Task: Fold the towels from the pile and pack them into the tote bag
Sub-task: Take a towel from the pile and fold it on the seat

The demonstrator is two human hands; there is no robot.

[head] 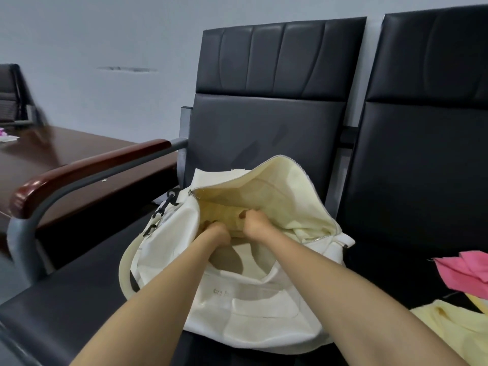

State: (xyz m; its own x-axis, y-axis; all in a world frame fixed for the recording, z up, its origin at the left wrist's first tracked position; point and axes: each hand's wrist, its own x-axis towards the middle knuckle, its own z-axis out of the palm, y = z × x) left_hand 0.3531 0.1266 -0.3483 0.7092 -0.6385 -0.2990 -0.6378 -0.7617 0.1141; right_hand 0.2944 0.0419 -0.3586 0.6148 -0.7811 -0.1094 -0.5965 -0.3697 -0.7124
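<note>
Cream tote bag [264, 315] holds a yellow towel [221, 211]; left hand [217, 232] and right hand [254, 223] grip it.

Cream tote bag [250, 313], pink towel [464, 270], pale yellow towel [449, 331], seemingly black seats [264, 122]

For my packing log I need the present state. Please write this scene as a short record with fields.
bag: cream, zip open, lying on black seat
left hand: inside bag, grips towel in bag
right hand: inside bag, grips the same towel
not yet packed: pink towel and yellow towel, on the next seat to the right
</note>
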